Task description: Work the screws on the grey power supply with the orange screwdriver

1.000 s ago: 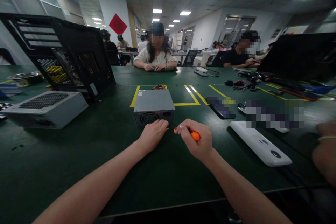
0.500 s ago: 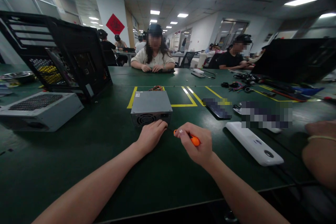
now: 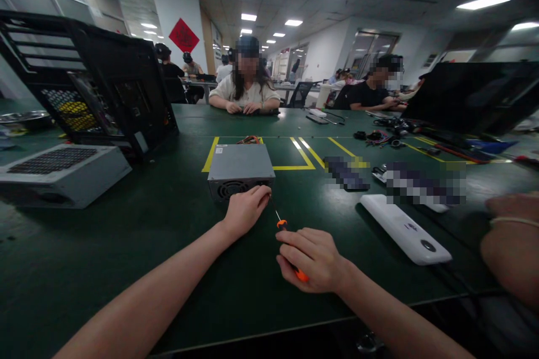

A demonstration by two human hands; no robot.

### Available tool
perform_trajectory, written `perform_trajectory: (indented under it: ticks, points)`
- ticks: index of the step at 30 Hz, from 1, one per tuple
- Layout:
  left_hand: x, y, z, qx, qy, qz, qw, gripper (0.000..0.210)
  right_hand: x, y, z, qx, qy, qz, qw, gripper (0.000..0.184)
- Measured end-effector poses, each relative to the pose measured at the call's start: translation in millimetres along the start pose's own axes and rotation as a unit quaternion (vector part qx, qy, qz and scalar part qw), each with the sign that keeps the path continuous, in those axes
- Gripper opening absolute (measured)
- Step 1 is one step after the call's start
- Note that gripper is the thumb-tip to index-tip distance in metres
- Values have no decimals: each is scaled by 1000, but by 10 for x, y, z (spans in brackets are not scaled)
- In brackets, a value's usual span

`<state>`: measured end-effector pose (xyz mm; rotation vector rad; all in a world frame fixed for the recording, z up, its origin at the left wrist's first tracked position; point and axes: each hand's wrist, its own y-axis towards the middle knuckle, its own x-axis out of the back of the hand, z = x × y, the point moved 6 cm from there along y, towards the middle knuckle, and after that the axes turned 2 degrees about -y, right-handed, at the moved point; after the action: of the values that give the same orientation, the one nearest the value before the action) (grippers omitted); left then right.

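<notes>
A grey computer power supply [image 3: 241,161] sits on the green table, its fan side facing me. My left hand [image 3: 247,208] is at the lower right of that side, fingertips pinched together; whatever they hold is too small or hidden to make out. In my right hand [image 3: 309,258] is a screwdriver [image 3: 282,225] with an orange and black handle. Its thin shaft slants up and left, its tip close by my left fingertips. Whether the tip touches the power supply, I cannot tell.
Left of me stand another power supply [image 3: 63,174] and a black computer case [image 3: 96,78]. A white device [image 3: 406,230], phone [image 3: 346,173] and loose cables [image 3: 381,137] lie to the right. Another person's arm [image 3: 511,241] rests at the right edge; a person [image 3: 246,84] sits opposite.
My right hand has drawn back toward me and turned, exposing the screwdriver's shaft. My left hand stays at the power supply's corner, barely shifted.
</notes>
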<state>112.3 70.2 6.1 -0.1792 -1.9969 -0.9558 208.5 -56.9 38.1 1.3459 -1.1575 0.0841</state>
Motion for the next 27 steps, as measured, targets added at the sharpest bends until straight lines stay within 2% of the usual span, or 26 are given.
perform_trajectory:
  ticks: [5, 9, 13, 19, 27]
  points:
    - [-28, -21, 52, 76, -189, -1, 979, 14, -4, -4, -5, -10, -10, -8, 1000, 1]
    - [-62, -64, 54, 136, -345, 11, 929, 15, -6, -12, -29, -20, -13, -6, 1000, 2]
    - [-103, -89, 66, 181, -459, 13, 870, 14, 26, 3, -30, -22, -14, -20, 999, 2]
    - [-149, -79, 105, 224, -525, 7, 821, 14, 21, 12, -31, -22, -5, -13, 1000, 3]
    - [-194, -105, 144, 246, -561, -5, 791, 15, 32, 15, -21, -20, 2, -19, 1000, 2]
